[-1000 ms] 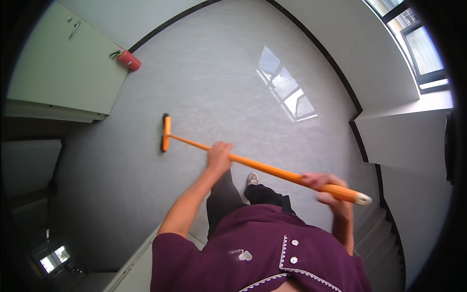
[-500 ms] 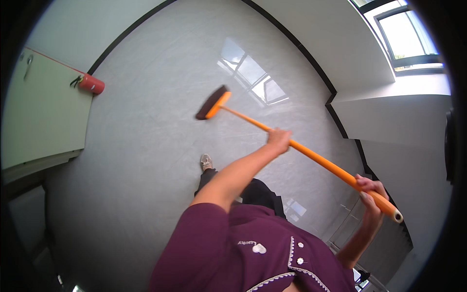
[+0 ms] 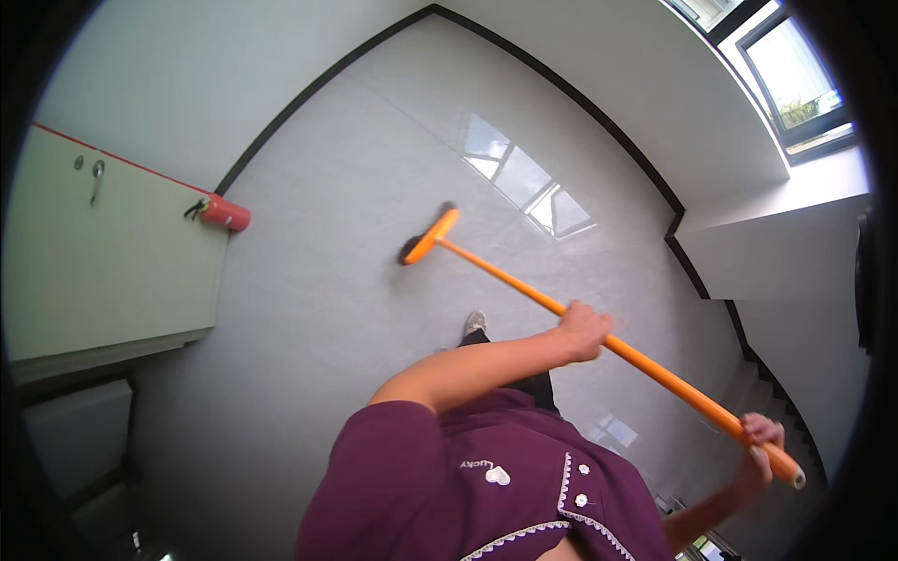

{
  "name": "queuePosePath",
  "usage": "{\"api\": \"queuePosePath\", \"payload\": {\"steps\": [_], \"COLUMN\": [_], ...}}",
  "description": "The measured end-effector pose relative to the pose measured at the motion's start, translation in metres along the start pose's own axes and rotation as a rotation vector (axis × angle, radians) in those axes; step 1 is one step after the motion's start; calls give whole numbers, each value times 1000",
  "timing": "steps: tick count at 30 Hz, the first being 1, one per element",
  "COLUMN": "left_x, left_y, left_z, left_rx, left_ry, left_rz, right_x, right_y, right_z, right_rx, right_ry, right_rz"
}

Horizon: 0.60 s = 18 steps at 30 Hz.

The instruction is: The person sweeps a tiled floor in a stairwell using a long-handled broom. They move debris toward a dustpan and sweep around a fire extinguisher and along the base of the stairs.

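I hold a broom (image 3: 510, 280) with a long orange handle that slants from the upper left down to the lower right. Around the middle of the handle my left hand (image 3: 585, 332) is closed. My right hand (image 3: 762, 441) grips it close to its upper end, at the lower right. The orange broom head (image 3: 432, 237) with dark bristles is over the grey floor ahead of me; its bristles are partly hidden behind the orange block, and whether they touch the floor I cannot tell.
A red fire extinguisher (image 3: 224, 213) lies against the pale green cabinet (image 3: 112, 252) at the left. Dark skirting (image 3: 561, 79) edges the walls. Steps (image 3: 748, 397) show at the right, below a window (image 3: 795, 79). My shoe (image 3: 475, 322) stands on the glossy floor (image 3: 327, 224).
The broom and both hands have shifted right and lower in view. The broom head has turned, showing more of its orange block. The surroundings have shifted too as my head moved.
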<state>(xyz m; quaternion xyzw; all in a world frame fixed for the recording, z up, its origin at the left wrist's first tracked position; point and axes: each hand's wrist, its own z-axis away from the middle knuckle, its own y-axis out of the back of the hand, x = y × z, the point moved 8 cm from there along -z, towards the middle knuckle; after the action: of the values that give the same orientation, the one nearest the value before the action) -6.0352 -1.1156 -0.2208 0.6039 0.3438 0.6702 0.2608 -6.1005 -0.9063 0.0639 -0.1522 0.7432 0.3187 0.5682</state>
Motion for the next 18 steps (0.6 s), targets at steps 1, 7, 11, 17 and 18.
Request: {"api": "queuePosePath", "payload": {"steps": [1, 7, 11, 17, 18], "left_x": [-42, -261, -363, -421, -422], "left_y": [3, 49, 49, 76, 80], "left_z": [15, 183, 303, 264, 230], "left_rx": [16, 110, 345, 578, 588], "left_ry": [103, 690, 934, 824, 754], "left_rz": [-42, -242, -271, -17, -6], "right_x": [27, 126, 127, 97, 75], "right_y": [-29, -285, -443, -488, -474], "right_z": [-22, -73, -61, -116, -138], "right_rx": [-124, -789, -1078, -999, -931], "right_ry": [-60, -224, -209, -247, -211], "right_rz": [-103, -423, -423, -375, -326]}}
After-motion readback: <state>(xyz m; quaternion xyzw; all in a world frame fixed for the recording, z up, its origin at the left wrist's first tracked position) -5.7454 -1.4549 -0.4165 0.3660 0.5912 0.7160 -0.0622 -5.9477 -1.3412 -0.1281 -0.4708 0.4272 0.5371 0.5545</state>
